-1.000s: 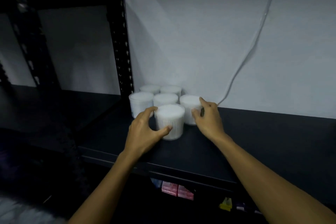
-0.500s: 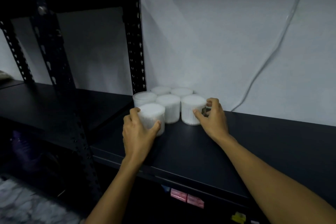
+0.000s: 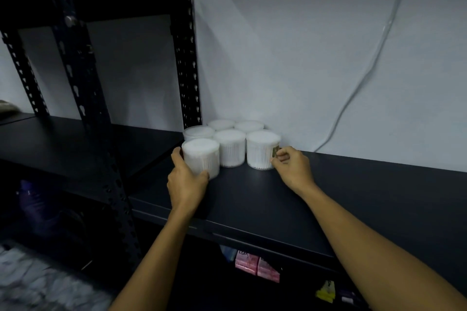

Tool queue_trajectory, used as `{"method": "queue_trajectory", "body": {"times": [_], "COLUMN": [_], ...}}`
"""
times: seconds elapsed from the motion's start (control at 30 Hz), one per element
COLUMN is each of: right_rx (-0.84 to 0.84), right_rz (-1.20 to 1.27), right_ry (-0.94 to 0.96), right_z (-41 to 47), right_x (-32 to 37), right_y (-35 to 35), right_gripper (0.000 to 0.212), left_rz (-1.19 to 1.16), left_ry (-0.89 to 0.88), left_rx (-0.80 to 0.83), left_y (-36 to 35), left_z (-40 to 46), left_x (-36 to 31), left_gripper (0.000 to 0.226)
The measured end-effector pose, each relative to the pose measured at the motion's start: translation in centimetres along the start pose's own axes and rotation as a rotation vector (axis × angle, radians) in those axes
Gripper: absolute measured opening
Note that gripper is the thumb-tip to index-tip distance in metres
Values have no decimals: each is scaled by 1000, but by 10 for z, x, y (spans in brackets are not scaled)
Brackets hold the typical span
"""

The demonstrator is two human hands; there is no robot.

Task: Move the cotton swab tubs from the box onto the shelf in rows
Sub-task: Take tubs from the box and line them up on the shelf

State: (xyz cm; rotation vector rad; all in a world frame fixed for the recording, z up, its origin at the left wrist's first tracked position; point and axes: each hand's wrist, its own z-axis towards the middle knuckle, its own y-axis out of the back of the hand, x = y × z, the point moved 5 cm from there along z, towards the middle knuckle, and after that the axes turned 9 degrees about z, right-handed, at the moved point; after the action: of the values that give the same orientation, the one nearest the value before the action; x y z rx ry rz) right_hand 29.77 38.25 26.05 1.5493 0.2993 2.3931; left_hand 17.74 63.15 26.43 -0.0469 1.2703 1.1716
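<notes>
Several white cotton swab tubs stand grouped on the black shelf (image 3: 328, 197) against the wall, beside a black upright post. My left hand (image 3: 185, 179) grips the front-left tub (image 3: 202, 156), thumb and fingers curled round its sides. My right hand (image 3: 290, 166) touches the right side of the rightmost tub (image 3: 261, 149), fingers curled at its small label. Between them stands a middle tub (image 3: 231, 146), with further tubs (image 3: 235, 125) behind. The box is out of view.
A perforated black post (image 3: 185, 58) rises just left of the tubs. A white cable (image 3: 353, 88) hangs down the wall to the right. Pink packets (image 3: 256, 265) lie on the lower shelf. Another shelf (image 3: 50, 144) extends left.
My left hand has slid the front tub leftward and back, in line with the left column. My right hand has stayed at the rightmost tub. The view has shifted.
</notes>
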Motion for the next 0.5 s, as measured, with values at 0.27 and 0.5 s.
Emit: {"method": "queue_trajectory", "body": {"times": [0.27,0.5], "right_rx": [119,246], "right_rz": [-188,-445], "right_ry": [42,137], "right_z": [-24,-59], "right_x": [4,13], "right_y": [7,25], "right_gripper": [17,16], "left_rz": [8,73], "left_ry": [33,-175], "left_rx": [12,178], "left_y": [2,-13], "left_z": [-29,-59], "left_x": [-3,-28], "left_gripper": [73,13]}}
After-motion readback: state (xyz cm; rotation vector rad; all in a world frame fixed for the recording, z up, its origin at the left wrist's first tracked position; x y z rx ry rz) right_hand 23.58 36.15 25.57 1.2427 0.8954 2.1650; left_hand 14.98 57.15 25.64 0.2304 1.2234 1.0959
